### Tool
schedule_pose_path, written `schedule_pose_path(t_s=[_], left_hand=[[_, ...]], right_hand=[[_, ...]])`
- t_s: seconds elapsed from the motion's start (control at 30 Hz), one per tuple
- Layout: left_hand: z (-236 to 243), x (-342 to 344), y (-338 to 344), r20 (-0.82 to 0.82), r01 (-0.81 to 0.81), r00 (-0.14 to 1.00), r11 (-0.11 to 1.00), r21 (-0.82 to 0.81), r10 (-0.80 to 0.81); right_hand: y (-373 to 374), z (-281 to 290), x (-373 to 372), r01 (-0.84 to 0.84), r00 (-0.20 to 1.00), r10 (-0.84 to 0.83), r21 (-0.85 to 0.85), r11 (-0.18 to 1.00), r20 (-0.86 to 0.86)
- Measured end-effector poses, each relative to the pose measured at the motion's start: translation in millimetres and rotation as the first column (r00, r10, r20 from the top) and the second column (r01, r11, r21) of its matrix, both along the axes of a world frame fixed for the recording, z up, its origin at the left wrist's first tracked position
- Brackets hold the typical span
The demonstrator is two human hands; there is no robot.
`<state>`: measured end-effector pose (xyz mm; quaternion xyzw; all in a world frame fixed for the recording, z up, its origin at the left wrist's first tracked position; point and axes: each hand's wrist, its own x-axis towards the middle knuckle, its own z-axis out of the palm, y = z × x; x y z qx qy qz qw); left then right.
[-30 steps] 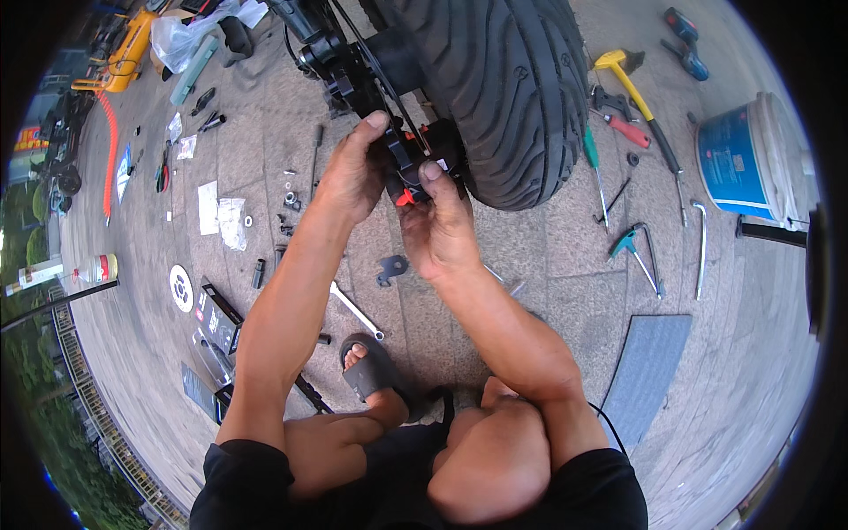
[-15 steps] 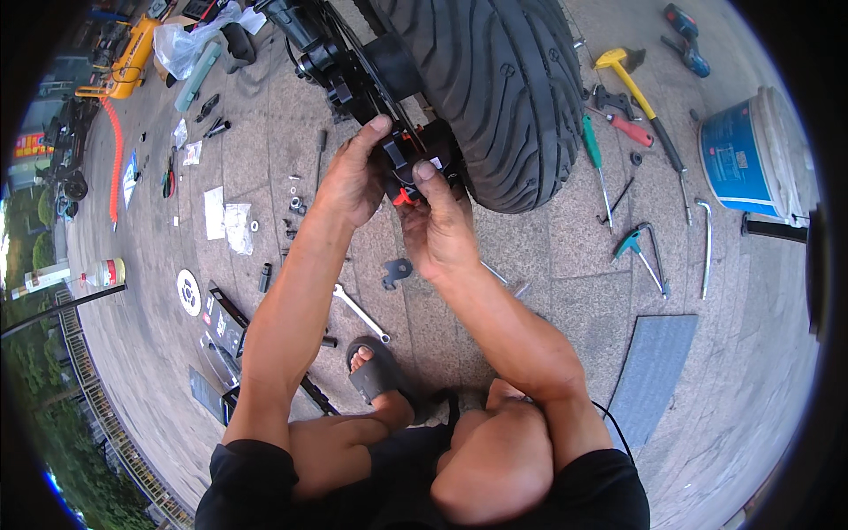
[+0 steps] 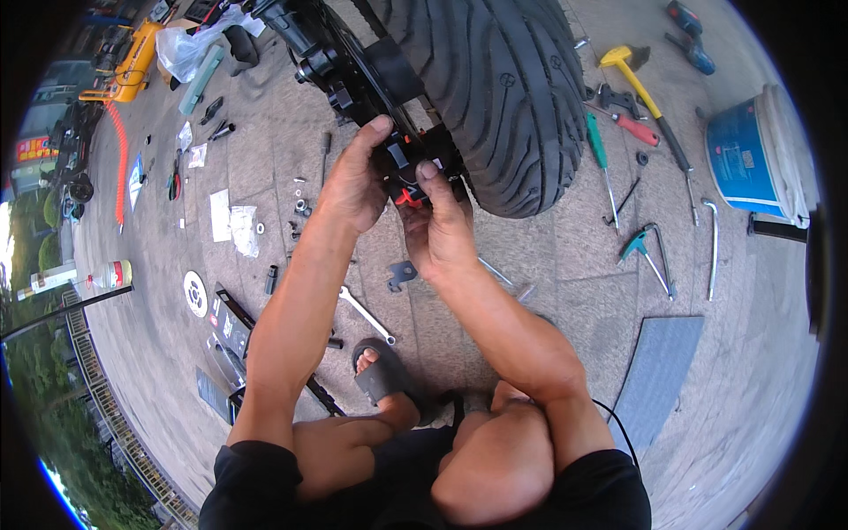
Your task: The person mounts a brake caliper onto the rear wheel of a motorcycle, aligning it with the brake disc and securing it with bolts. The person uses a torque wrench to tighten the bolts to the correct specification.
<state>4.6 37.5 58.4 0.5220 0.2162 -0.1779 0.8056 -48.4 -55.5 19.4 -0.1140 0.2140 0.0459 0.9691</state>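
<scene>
A small black part with red pieces (image 3: 408, 177) is held against the black frame (image 3: 353, 75) just beside the big tyre (image 3: 499, 88). The left hand (image 3: 353, 181) is curled around its left side, thumb on top; the right hand (image 3: 437, 225) is closed on it from below, forefinger pressed against it. The fitting appears unfinished: a wrench (image 3: 367, 315), a small bracket (image 3: 402, 274) and loose bolts (image 3: 300, 209) are left on the paved floor (image 3: 548, 291). Room is tight against the tyre, while open floor is left below the hands.

Black bracket (image 3: 415, 163), seemingly against tyre (image 3: 503, 88)
</scene>
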Motion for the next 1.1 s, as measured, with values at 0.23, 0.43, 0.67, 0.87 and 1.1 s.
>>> schedule_pose_path(t_s=[0.23, 0.43, 0.67, 0.87, 1.1], left_hand=[[-8.7, 1.6, 2.0, 0.052, 0.021, 0.998, 1.0, -0.01, -0.021], [-11.6, 0.6, 4.6, 0.091, 0.041, 0.995, 0.997, -0.065, -0.035], [-10.9, 1.7, 3.2, 0.094, 0.012, 0.996, 1.0, 0.01, -0.013], [-4.2, 3.1, 4.1, 0.035, 0.036, 0.999, 0.999, -0.036, -0.035], [-2.9, 4.1, 3.3, 0.025, 0.0, 1.0, 0.999, -0.039, 0.001]], right_hand=[[-0.7, -1.5, -0.6, 0.01, 0.998, -0.009, -0.014, 1.0, 0.069], [1.3, -6.5, 0.0, 0.023, 0.995, -0.016, -0.069, 0.997, 0.097], [3.4, -8.6, -1.0, 0.04, 0.994, -0.032, -0.072, 0.997, 0.104], [2.8, -3.7, -1.1, 0.037, 0.996, -0.033, -0.047, 0.998, 0.08], [1.2, -1.9, -1.2, 0.022, 0.999, -0.022, 0.003, 1.0, 0.041]])
